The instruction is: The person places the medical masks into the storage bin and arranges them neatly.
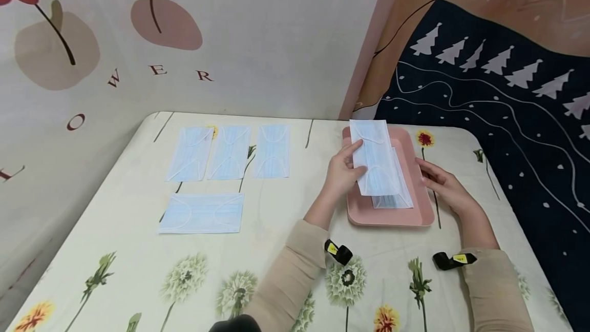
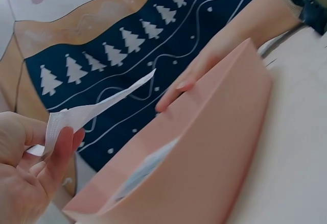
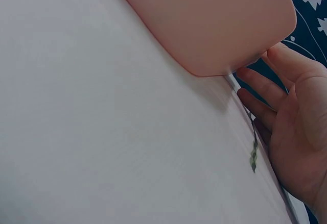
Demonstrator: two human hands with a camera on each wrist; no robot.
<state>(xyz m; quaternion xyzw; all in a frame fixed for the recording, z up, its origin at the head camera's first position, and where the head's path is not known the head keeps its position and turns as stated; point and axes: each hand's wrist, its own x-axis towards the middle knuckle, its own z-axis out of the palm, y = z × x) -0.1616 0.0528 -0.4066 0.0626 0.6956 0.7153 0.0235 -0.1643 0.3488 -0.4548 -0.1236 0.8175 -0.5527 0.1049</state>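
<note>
Pinching a mask (image 1: pixel 378 155) by one long edge, likely to spare its face, the left hand (image 1: pixel 342 172) holds it over a pink tray (image 1: pixel 369 218), a second mask (image 1: pixel 392 202) inside, below and right of the grip, while the right hand (image 1: pixel 444 186), relaxed, touches the tray's opposite side, seemingly steadying it.

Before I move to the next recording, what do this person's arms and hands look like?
The left hand and right hand are bare. The left sleeve and right sleeve are plain beige, ending short of the hands. Near the sleeve ends sit a left black device and a right black device, each with a yellow label too small to read.
</note>
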